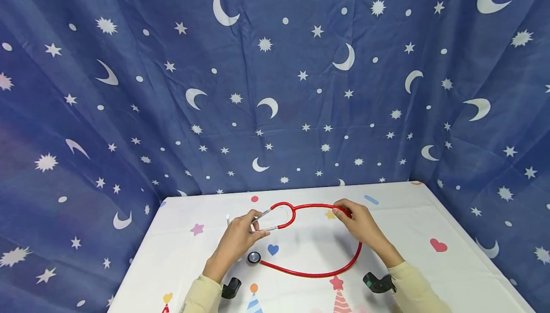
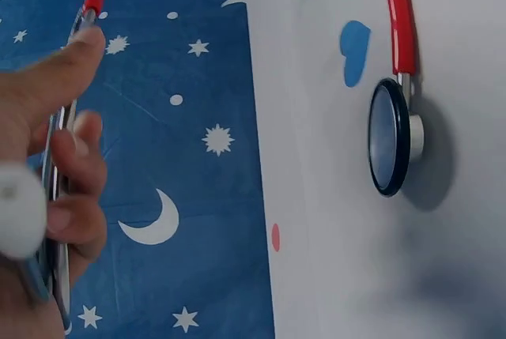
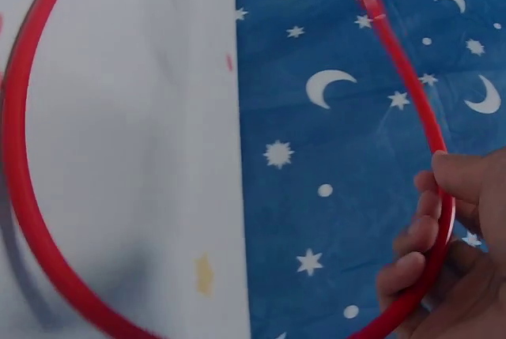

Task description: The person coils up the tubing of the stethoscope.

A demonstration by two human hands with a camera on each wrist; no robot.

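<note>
A stethoscope with red tubing (image 1: 315,275) stretches between both hands above the table. My left hand (image 1: 239,234) grips its metal ear tubes (image 2: 60,157), and a white eartip (image 2: 20,209) shows large near the left wrist camera. My right hand (image 1: 358,220) holds the red tube near its middle, fingers curled round it in the right wrist view. From there the tubing loops down and back left to the round chest piece (image 1: 254,257), which has a dark rim and lies close over the tablecloth, below the left hand.
A white tablecloth (image 1: 412,236) printed with stars, hearts and party hats covers the table. Behind and around it hangs a blue curtain (image 1: 301,112) with white moons and stars. Black wrist devices (image 1: 378,283) are worn near both sleeves.
</note>
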